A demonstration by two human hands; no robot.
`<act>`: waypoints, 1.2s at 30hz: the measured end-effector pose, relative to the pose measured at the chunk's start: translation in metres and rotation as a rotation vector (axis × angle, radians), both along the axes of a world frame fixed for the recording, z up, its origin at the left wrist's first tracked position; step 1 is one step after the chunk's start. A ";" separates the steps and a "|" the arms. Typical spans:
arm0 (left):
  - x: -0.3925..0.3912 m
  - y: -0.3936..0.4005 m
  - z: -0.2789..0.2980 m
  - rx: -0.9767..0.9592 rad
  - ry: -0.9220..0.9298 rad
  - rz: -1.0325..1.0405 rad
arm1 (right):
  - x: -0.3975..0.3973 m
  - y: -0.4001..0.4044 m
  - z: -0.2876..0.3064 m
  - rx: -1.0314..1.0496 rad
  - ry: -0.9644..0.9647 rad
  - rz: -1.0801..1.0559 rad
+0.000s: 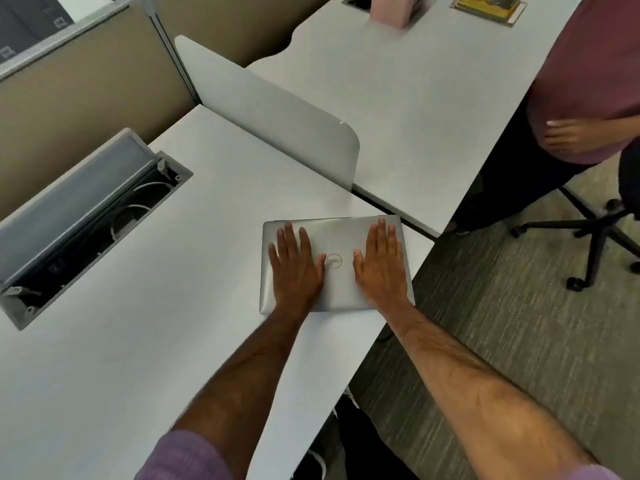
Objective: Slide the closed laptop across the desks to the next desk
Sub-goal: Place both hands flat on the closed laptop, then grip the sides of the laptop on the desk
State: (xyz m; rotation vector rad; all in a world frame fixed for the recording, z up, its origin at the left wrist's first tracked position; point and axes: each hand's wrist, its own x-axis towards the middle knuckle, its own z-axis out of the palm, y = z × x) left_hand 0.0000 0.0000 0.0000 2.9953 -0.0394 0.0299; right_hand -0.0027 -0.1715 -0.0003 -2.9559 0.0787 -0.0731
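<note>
A closed silver laptop [337,289] lies flat on the near white desk [156,341], close to its right front corner and just short of the gap to the neighbouring desk [398,109]. My left hand [294,268] rests flat on the left half of the lid with straight, spread fingers. Flat on the right half lies my right hand [381,268], fingers straight too. The round logo shows between the two hands.
A low white divider panel [270,105] stands between the desks, ending just beyond the laptop. An open cable tray [86,223] is sunk into the near desk at left. Another person [581,98] and an office chair base [595,237] are at right. A pink box [394,8] sits far back.
</note>
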 end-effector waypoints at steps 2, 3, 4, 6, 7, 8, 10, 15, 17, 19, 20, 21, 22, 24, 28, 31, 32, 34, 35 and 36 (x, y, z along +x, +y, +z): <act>0.002 0.006 0.003 -0.018 0.052 0.104 | -0.001 -0.010 0.005 -0.026 0.026 -0.063; 0.003 0.010 0.002 -0.016 0.076 0.138 | -0.002 -0.015 0.004 -0.050 0.027 -0.086; 0.001 0.014 0.001 -0.009 0.082 0.168 | -0.004 -0.020 0.003 -0.071 0.031 -0.103; 0.001 0.018 0.000 -0.030 0.093 0.221 | -0.006 -0.026 0.002 -0.074 0.037 -0.137; 0.000 0.020 0.002 -0.048 0.098 0.253 | -0.007 -0.028 0.001 -0.076 0.040 -0.152; 0.000 0.021 0.003 -0.068 0.119 0.280 | -0.008 -0.029 0.001 -0.075 0.057 -0.171; -0.001 0.023 0.004 -0.098 0.167 0.346 | -0.011 -0.032 -0.001 -0.071 0.072 -0.214; -0.004 0.023 0.004 -0.097 0.197 0.377 | -0.014 -0.034 -0.004 -0.036 0.090 -0.247; -0.003 0.022 0.005 -0.112 0.209 0.383 | -0.013 -0.035 -0.005 -0.018 0.105 -0.244; -0.002 0.022 0.007 -0.143 0.216 0.389 | -0.012 -0.034 -0.006 0.018 0.111 -0.256; -0.001 0.021 0.007 -0.173 0.220 0.397 | -0.011 -0.033 -0.006 0.038 0.108 -0.268; 0.000 0.021 0.008 -0.205 0.218 0.407 | -0.011 -0.032 -0.007 0.055 0.104 -0.283; 0.001 0.021 0.008 -0.239 0.219 0.422 | -0.011 -0.031 -0.007 0.067 0.102 -0.297; 0.004 0.020 0.009 -0.298 0.217 0.460 | -0.009 -0.029 -0.006 0.096 0.101 -0.314; 0.010 0.022 0.012 -0.413 0.216 0.531 | -0.003 -0.031 -0.005 0.178 0.098 -0.345; 0.013 0.026 0.013 -0.487 0.212 0.568 | -0.002 -0.031 -0.007 0.236 0.082 -0.372; 0.013 0.028 0.013 -0.506 0.211 0.576 | -0.003 -0.031 -0.007 0.246 0.075 -0.386; 0.013 0.029 0.012 -0.525 0.210 0.585 | -0.005 -0.029 -0.008 0.252 0.067 -0.426; 0.012 0.030 0.012 -0.528 0.209 0.589 | -0.007 -0.027 -0.009 0.258 0.059 -0.446; 0.010 0.030 0.012 -0.535 0.204 0.595 | -0.008 -0.026 -0.010 0.271 0.046 -0.461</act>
